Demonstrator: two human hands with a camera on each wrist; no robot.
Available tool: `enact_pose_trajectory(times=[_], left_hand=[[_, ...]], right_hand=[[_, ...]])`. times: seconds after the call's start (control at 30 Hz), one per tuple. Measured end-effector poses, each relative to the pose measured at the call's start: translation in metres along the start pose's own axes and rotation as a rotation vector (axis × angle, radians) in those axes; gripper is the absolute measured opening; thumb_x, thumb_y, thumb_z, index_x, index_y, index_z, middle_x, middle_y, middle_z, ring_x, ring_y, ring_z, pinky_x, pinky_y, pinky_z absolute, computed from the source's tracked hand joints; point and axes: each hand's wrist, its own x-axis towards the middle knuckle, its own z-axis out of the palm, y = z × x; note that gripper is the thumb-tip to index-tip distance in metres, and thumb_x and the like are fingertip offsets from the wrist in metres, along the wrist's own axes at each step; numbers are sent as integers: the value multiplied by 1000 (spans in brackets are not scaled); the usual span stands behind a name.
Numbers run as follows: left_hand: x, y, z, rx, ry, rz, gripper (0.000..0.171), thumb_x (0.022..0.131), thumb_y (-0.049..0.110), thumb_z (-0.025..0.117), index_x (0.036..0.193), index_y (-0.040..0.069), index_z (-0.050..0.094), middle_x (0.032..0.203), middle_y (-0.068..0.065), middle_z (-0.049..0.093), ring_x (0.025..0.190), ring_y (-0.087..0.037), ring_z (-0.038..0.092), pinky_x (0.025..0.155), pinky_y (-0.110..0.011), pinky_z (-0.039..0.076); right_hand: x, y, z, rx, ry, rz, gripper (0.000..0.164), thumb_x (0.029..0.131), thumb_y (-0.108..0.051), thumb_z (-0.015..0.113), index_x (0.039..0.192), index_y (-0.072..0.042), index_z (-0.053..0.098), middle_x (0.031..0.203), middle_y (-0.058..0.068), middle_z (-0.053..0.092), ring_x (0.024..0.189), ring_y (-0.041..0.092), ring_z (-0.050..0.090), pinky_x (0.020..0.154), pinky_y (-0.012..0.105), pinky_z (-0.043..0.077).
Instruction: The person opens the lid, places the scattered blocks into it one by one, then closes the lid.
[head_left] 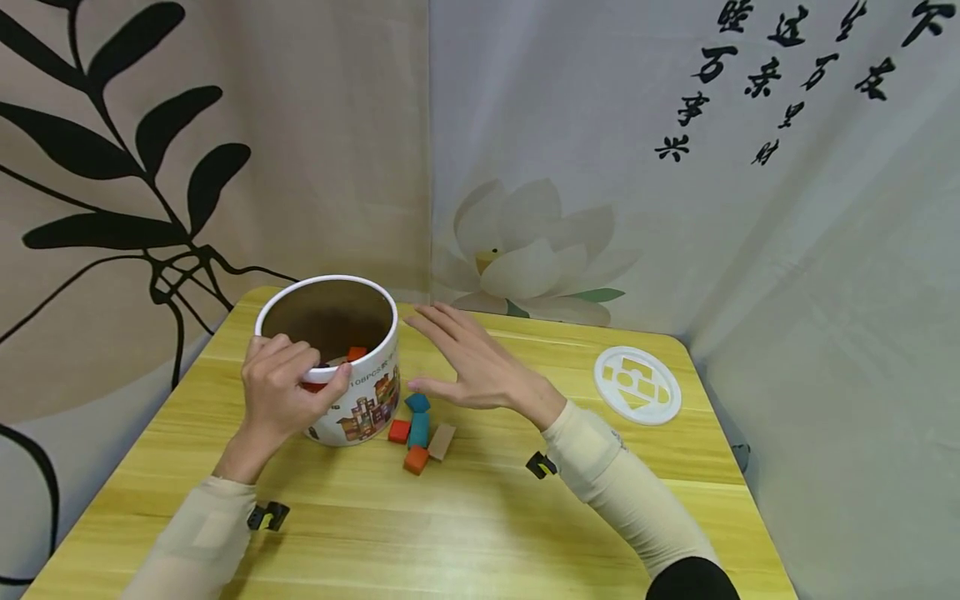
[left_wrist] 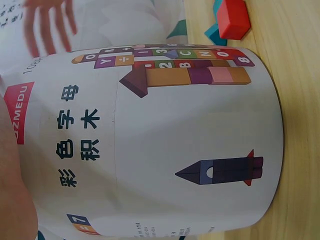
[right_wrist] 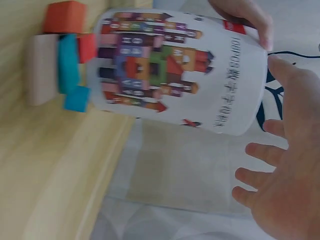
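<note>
A white printed bucket (head_left: 367, 400) stands on the table, with red and other blocks (head_left: 357, 353) visible inside it. My left hand (head_left: 281, 387) grips its near rim, fingers over the edge and thumb outside. To the right of the bucket my right hand (head_left: 480, 358) hovers with fingers stretched out, holding nothing. Below that hand several loose blocks lie close together: a blue one (head_left: 418, 430), a smaller blue one (head_left: 417, 402), a red one (head_left: 399, 431), an orange one (head_left: 416, 460) and a plain wooden one (head_left: 442, 442). The right wrist view shows the bucket's castle picture (right_wrist: 150, 62).
A white disc with cut-out shapes (head_left: 637, 385) lies at the table's right back. The wooden table (head_left: 480, 533) meets a hanging cloth (head_left: 555, 100) with printed plants and writing behind it. Dark clips (head_left: 542, 465) show near both wrists.
</note>
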Motion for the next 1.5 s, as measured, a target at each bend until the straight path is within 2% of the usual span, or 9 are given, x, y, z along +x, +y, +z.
enact_pose_trajectory(times=[0.13, 0.37, 0.63, 0.73, 0.87, 1.0, 1.23, 1.5], left_hand=[[0, 0, 1, 3, -4, 2, 48, 76, 40, 66, 48, 13, 37, 43, 0, 37, 46, -22, 32, 56, -48, 29], [0, 0, 1, 3, -1, -3, 49, 77, 41, 65, 48, 13, 36, 43, 1, 36, 46, -23, 33, 56, -49, 28], [0, 1, 0, 0, 4, -6, 49, 77, 40, 66, 48, 13, 36, 43, 1, 36, 46, -22, 32, 56, -49, 28], [0, 1, -1, 6, -7, -7, 49, 77, 41, 65, 48, 13, 37, 43, 1, 36, 47, -22, 33, 57, -49, 29], [-1, 0, -2, 17, -22, -10, 50, 79, 43, 64, 48, 13, 37, 43, 1, 37, 47, -22, 33, 57, -48, 29], [-1, 0, -2, 18, -20, -11, 50, 79, 43, 64, 48, 13, 38, 43, 1, 38, 47, -23, 34, 57, -48, 29], [-1, 0, -2, 19, -21, -12, 51, 80, 45, 63, 48, 12, 38, 44, 0, 38, 47, -23, 34, 58, -49, 30], [-1, 0, -1, 11, -19, -10, 51, 80, 44, 64, 48, 13, 38, 43, 1, 37, 47, -22, 33, 57, -49, 30]], right_hand=[[-21, 4, 17, 34, -9, -7, 90, 95, -63, 57, 163, -11, 29, 166, 12, 27, 153, 23, 9, 121, 52, 20], [-51, 6, 46, 82, -136, 12, 90, 96, -65, 53, 164, -13, 26, 168, 10, 22, 153, 22, 5, 121, 52, 18], [-74, 3, 75, 122, -227, -1, 88, 95, -55, 63, 164, -12, 29, 169, 9, 20, 152, 30, 15, 120, 52, 24], [-79, 1, 84, 108, -258, -11, 87, 96, -59, 59, 163, -9, 31, 169, 7, 20, 151, 30, 19, 120, 49, 25], [-85, 0, 95, 94, -294, -32, 86, 98, -61, 54, 160, -3, 35, 165, 14, 28, 149, 30, 25, 119, 47, 28], [-87, 0, 105, 70, -301, -61, 79, 99, -55, 58, 155, -1, 44, 158, 16, 41, 145, 27, 35, 117, 45, 31], [-88, 0, 114, 54, -238, -141, 58, 92, -36, 73, 138, -4, 62, 135, 8, 60, 124, 17, 53, 112, 36, 39], [-91, -4, 116, 16, -261, -92, 47, 91, -31, 74, 134, -12, 66, 124, 1, 62, 113, 13, 53, 102, 32, 45]])
